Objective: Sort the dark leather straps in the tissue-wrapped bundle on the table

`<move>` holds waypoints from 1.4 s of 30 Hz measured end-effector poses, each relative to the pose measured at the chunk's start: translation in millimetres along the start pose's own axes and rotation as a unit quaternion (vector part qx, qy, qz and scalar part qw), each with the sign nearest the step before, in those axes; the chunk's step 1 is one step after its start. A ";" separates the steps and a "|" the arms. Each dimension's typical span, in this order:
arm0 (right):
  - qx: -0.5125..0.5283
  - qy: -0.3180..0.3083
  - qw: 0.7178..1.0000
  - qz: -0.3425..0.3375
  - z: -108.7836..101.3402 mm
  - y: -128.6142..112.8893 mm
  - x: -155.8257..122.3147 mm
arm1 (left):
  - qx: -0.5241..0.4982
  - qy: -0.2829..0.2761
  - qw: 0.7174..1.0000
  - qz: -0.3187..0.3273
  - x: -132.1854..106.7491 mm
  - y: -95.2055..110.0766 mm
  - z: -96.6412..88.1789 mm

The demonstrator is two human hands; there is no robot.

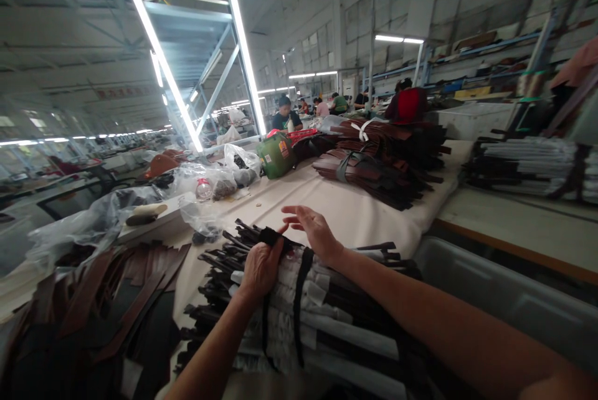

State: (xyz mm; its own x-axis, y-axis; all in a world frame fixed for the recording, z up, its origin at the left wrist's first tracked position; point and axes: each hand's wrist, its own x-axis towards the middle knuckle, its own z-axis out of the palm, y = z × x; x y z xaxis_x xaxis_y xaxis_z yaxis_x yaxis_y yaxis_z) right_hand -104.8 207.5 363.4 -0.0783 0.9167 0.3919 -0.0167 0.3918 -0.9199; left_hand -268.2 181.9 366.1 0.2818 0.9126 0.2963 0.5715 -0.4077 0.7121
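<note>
A tied bundle of black and white strips lies on the cloth-covered table right in front of me. My left hand is closed on a black strap at the bundle's top, pinching it between thumb and fingers. Just right of it, my right hand rests on the bundle with its fingers spread and reaching toward the same strap. A second black band wraps around the bundle.
Loose brown leather pieces pile at the left. Clear plastic bags, a green bag and stacks of dark strips sit farther back. A grey bin stands at the right. Other people work at distant tables.
</note>
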 end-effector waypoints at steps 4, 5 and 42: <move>-0.057 -0.063 0.995 0.055 -6.6 18.6 5.3 | -0.048 0.021 0.999 0.002 -2.1 -1.5 0.3; -0.065 -0.094 0.992 0.056 -6.6 19.8 4.6 | -0.055 0.029 0.998 0.002 -2.5 -2.8 0.9; -0.102 -0.035 0.994 0.014 3.7 2.2 -8.0 | -0.172 -0.044 0.983 0.045 -9.8 -7.2 -15.2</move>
State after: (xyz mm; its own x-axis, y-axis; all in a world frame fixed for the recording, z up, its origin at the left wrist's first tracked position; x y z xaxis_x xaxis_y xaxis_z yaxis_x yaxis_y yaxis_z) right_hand -107.9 200.7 358.2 -0.1447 0.9226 0.3576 0.1875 0.3804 -0.9056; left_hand -286.8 176.3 367.7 0.3932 0.8607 0.3234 0.2501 -0.4385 0.8632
